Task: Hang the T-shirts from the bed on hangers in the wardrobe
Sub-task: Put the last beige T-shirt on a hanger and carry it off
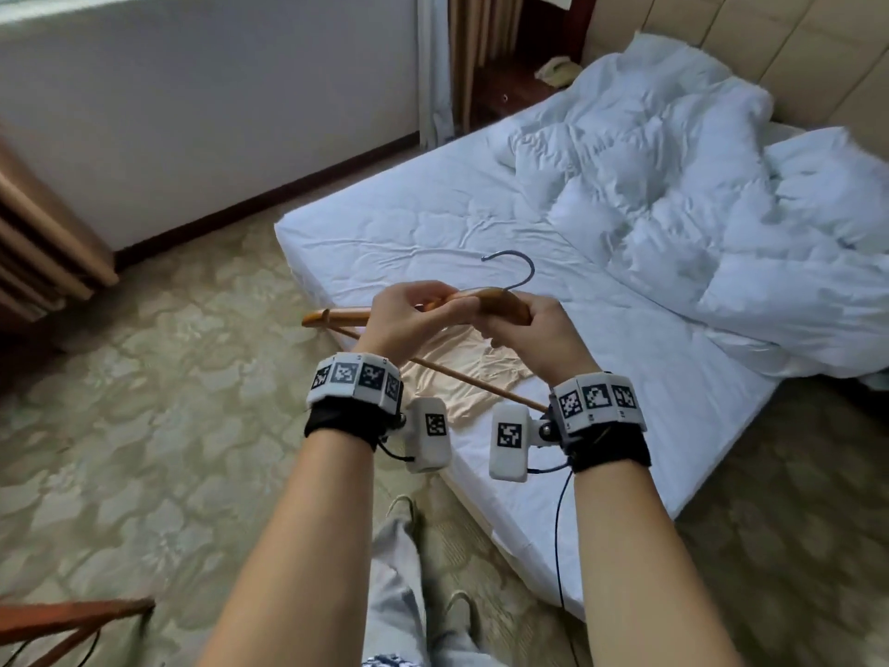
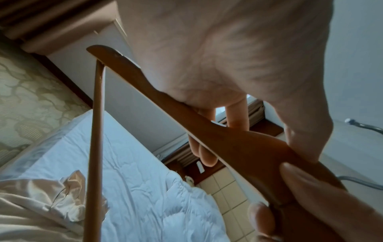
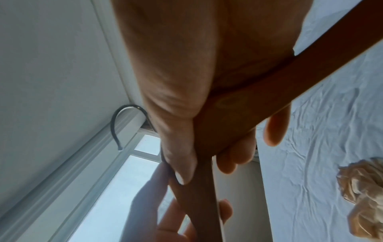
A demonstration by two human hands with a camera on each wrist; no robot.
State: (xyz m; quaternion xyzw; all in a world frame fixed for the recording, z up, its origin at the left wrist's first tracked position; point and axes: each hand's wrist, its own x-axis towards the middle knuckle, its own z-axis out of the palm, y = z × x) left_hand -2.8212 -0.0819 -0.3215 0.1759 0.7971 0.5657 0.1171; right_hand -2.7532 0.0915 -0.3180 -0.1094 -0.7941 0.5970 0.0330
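Wooden and rigid, the hanger (image 1: 486,300) is held in the air above the near edge of the bed (image 1: 385,223), the left hand (image 1: 409,315) curled round one arm of it and the right hand (image 1: 534,339) curled round the other close to the metal hook (image 1: 517,267). It looks light and stiff, safe to grip anywhere along the wood. Beyond it the beige T-shirt (image 1: 462,373) lies crumpled by that same edge, soft and limp, probably slippery, best taken at the neck opening.
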